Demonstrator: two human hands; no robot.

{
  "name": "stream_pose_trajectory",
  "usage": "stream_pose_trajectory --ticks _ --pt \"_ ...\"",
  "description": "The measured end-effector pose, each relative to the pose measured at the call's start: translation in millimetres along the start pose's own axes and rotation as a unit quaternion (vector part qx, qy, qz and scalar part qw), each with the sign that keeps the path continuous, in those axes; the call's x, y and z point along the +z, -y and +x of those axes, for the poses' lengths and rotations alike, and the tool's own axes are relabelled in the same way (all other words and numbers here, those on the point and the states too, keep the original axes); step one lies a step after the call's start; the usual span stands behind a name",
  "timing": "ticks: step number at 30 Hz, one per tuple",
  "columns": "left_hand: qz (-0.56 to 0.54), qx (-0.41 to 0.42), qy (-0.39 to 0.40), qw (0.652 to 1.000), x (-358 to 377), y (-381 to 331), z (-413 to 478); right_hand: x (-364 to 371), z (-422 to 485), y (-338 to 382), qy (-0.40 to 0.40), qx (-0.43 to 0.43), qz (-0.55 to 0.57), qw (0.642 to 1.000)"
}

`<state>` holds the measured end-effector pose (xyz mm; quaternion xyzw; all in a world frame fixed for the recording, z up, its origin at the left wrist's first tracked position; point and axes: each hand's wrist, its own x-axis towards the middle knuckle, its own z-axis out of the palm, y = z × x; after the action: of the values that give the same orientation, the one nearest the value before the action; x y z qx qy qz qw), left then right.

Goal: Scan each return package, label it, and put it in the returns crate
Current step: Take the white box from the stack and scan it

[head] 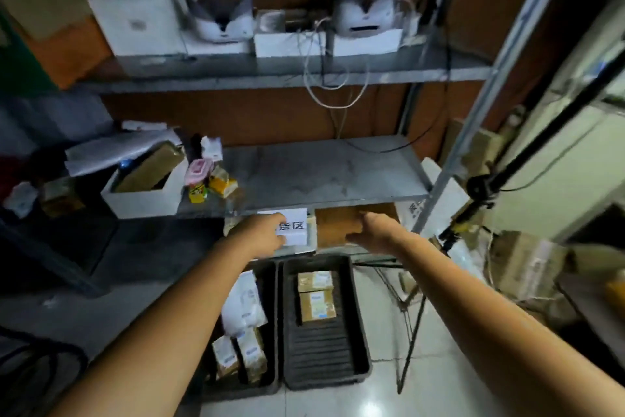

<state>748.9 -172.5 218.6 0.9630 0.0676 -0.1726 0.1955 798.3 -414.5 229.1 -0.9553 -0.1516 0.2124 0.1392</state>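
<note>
Head view, motion-blurred.

- Brown package (338, 225): cardboard, in the gap under the middle shelf (321, 173), just right of a white sign (296, 225) with dark characters that hangs from the shelf edge.
- Right hand (373, 230): reaches forward and lies against the package's right part, thumb low and fingers (364, 214) high, spread apart. Whether they clamp the package cannot be told.
- Left hand (267, 234): stretched forward, overlaps the sign's left part. Its fingers are hidden behind the hand, so their state cannot be told.
- Right crate (358, 332): dark, on the floor below the hands, holds two labelled packages (317, 295) at its far end, one just behind the other.
- Left crate (270, 332): dark, touching the right crate's side, holds white bags (243, 301) and more small packages (240, 354).
- White box (145, 200): open, at the middle shelf's left end, with small coloured packets (209, 183) just beside it.
- Upper shelf (270, 78): two white printers (365, 15), white cartons, and cables that hang down.
</note>
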Motion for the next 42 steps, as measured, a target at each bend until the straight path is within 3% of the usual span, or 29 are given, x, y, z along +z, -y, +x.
stream_pose_trajectory --ticks 6,11,20,26,32,39,42 --pt "0.041 0.126 0.014 0.991 5 -134 -9 -51 -108 -100 -0.044 0.102 -0.002 0.994" --pt "0.114 0.247 0.036 0.962 45 -281 -39 -76 -213 -208 -0.1 0.194 0.047 0.975" --pt "0.102 0.346 0.098 0.928 170 -543 -106 -85 -401 -408 -0.174 0.304 0.084 0.933" --pt "0.13 0.418 0.111 0.892 246 -657 -132 -75 -492 -517 -0.186 0.4 0.122 0.889" --pt "0.135 0.464 0.131 0.866 314 -754 -118 -56 -528 -611 -0.225 0.479 0.168 0.832" --pt "0.158 0.521 0.152 0.825 410 -861 -55 -34 -496 -730 -0.247 0.537 0.215 0.778" --pt "0.148 0.508 0.162 0.833 446 -899 -20 -25 -469 -779 -0.264 0.56 0.236 0.749"
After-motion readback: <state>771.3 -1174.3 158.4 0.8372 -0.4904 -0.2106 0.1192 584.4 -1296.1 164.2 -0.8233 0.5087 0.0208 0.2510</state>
